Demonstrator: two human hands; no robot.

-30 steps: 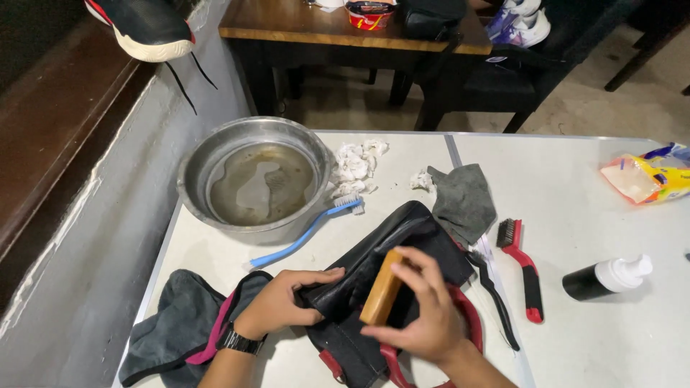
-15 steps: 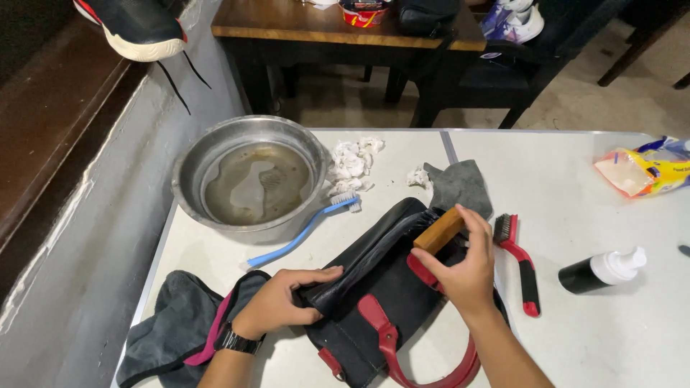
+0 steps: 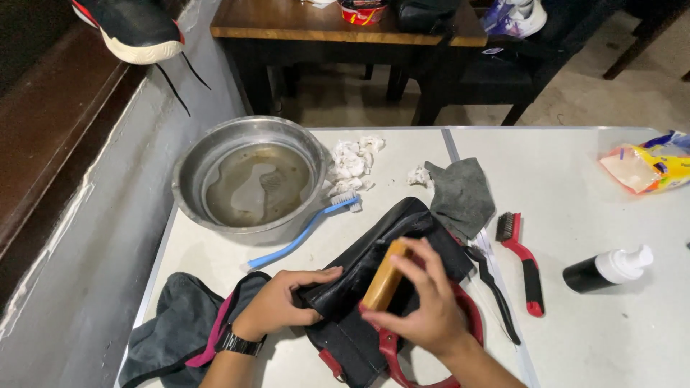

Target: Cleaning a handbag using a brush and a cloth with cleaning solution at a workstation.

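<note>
A black bag (image 3: 388,287) with red handles is laid near the front edge of the white tabletop (image 3: 589,338). Its upper flap is pinched by the left hand (image 3: 277,305), grip closed on the leather. A wooden brush (image 3: 384,276) is pressed on the flap by the right hand (image 3: 431,312), grip closed around it. A metal basin (image 3: 248,179) of murky water is seen behind; a blue toothbrush (image 3: 302,233) is leaned against its rim. A red brush (image 3: 521,259) and a grey cloth (image 3: 463,197) are seen just right of the bag.
</note>
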